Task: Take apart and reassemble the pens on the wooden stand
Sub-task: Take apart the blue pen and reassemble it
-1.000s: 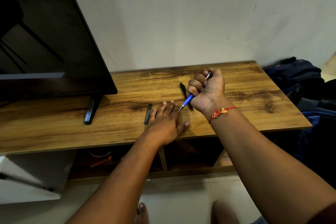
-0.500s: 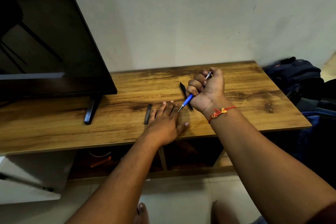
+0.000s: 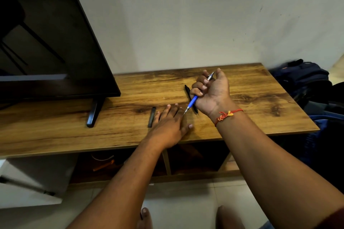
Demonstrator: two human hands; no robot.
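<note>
One blue pen in right hand; orange item in left compartment.

Wood-grain stand matt; pen blue plastic, metal tip

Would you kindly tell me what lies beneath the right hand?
A black pen lies on the wooden stand, both ends showing; the right hand, gripping the blue pen, covers its middle.

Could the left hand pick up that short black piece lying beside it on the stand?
Probably yes. The left hand lies flat and empty on the wooden stand, its little finger right beside the black piece, with nothing between them.
</note>
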